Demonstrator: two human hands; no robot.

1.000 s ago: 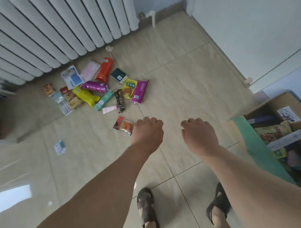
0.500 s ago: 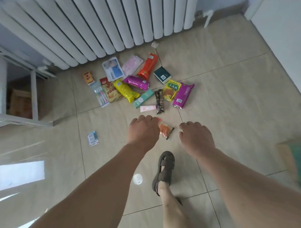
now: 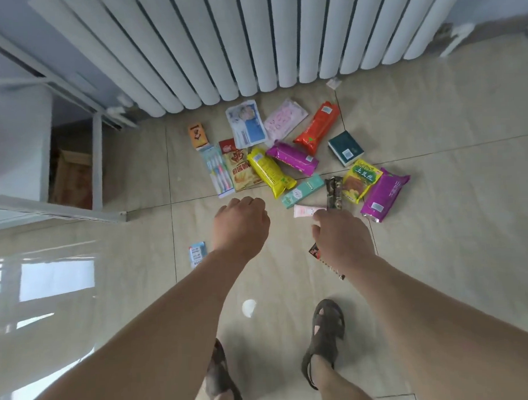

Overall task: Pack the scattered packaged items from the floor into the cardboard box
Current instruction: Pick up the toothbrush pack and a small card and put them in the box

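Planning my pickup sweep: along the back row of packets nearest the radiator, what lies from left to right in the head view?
Small orange box → blue-and-white flat packet → pink flat packet → orange-red long packet → dark green box.

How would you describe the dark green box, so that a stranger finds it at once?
Start at the white radiator and look down to the pile of packets on the floor. The dark green box lies near the pile's right side, just right of the orange-red packet and above the yellow snack bag. It is the only dark, blocky item among bright soft wrappers.
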